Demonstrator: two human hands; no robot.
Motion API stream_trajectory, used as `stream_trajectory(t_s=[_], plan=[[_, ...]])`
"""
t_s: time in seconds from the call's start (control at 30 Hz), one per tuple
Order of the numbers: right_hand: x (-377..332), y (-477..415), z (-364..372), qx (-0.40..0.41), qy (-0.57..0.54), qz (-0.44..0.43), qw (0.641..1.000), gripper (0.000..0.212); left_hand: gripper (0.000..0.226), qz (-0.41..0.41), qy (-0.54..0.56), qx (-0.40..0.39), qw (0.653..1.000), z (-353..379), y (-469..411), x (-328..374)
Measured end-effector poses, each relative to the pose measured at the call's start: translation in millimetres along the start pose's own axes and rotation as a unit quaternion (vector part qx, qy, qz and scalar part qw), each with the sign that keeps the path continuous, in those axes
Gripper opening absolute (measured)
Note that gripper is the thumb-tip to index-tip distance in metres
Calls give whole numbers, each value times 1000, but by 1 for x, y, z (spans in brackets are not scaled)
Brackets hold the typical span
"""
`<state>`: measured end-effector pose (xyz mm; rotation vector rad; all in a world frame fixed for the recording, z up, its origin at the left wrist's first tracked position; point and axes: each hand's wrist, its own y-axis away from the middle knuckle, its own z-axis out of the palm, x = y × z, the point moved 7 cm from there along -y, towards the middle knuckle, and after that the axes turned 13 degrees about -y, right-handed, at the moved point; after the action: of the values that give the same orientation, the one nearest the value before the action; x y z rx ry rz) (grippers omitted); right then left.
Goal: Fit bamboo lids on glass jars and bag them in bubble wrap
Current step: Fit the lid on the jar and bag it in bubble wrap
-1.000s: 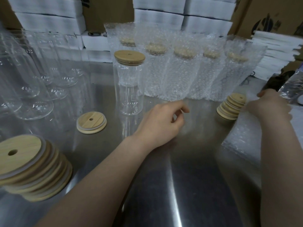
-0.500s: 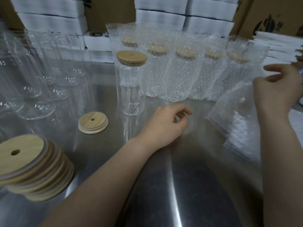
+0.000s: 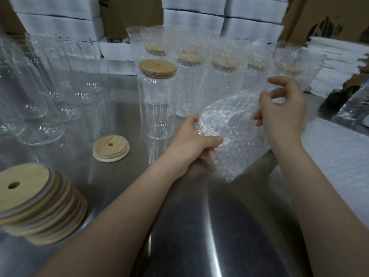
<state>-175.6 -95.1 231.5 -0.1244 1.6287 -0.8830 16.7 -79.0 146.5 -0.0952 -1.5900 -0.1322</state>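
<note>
Pinches with left grip (image 3: pixel 194 140) the lower left edge of a bubble-wrap bag (image 3: pixel 233 136); clasps with right grip (image 3: pixel 283 110) its upper right edge, fingers curled on the film. Holds the bag slanted over the desk (image 3: pixel 199 226), just right of the lidded jar (image 3: pixel 157 100).

From left: stack of bamboo lids (image 3: pixel 36 200) at the near left; empty jars (image 3: pixel 40 108) behind it, crowded together; one loose lid (image 3: pixel 111 149) flat on the desk, near the lidded jar's base; then both grips and the bag; behind them a row of bagged jars (image 3: pixel 225 80), lids on, just beside the lidded jar; at far right what looks like a pile of flat bags (image 3: pixel 339 156).

Step judged: bagging, at the stage of parting the bag's mouth; lid already fitted on this one jar. Calls next for spreading the mouth wide, then freeing one grip to lift the jar and slide it in, probably base first.

Room: bare desk toward the viewer, ample for the insertion. Tight at the jar itself, with wrapped jars close on the right and behind; best lifted straight up before turning, and approached from the right, away from the loose lid.
</note>
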Motion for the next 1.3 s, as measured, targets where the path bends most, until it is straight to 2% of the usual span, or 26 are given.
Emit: stream_trajectory(t_s=[0.17, 0.3, 0.33, 0.43, 0.53, 0.67, 0.83, 0.93, 1.03, 1.17, 1.3], plan=[[0, 6, 16, -59, -8, -6, 998, 18, 56, 19, 4, 56, 998, -9, 1, 4], [-1, 19, 42, -212, -36, 25, 976, 4, 30, 35, -3, 96, 995, -15, 1, 8], [-2, 24, 50, -257, -43, 34, 965, 8, 32, 39, -6, 106, 994, -17, 1, 8], [0, 39, 68, -360, -38, 65, 930, 38, 31, 56, -13, 126, 990, -20, 1, 12], [3, 50, 75, -406, -15, 70, 911, 59, 29, 65, 1, 122, 990, -21, 1, 14], [5, 57, 80, -431, 3, 76, 899, 64, 28, 52, 40, 94, 993, -18, 2, 14], [8, 58, 80, -447, 4, 87, 890, 58, 31, 48, 30, 88, 994, -18, 2, 14], [5, 58, 81, -450, -3, 85, 889, 55, 24, 54, 25, 69, 996, -15, 4, 17], [6, 56, 80, -439, -17, 93, 893, 56, 19, 59, 14, 66, 996, -14, 5, 19], [11, 51, 77, -406, -23, 103, 908, 42, 27, 66, -3, 73, 995, -16, 6, 22], [14, 46, 74, -356, -8, 90, 930, 41, 34, 68, -25, 95, 993, -18, 6, 23]])
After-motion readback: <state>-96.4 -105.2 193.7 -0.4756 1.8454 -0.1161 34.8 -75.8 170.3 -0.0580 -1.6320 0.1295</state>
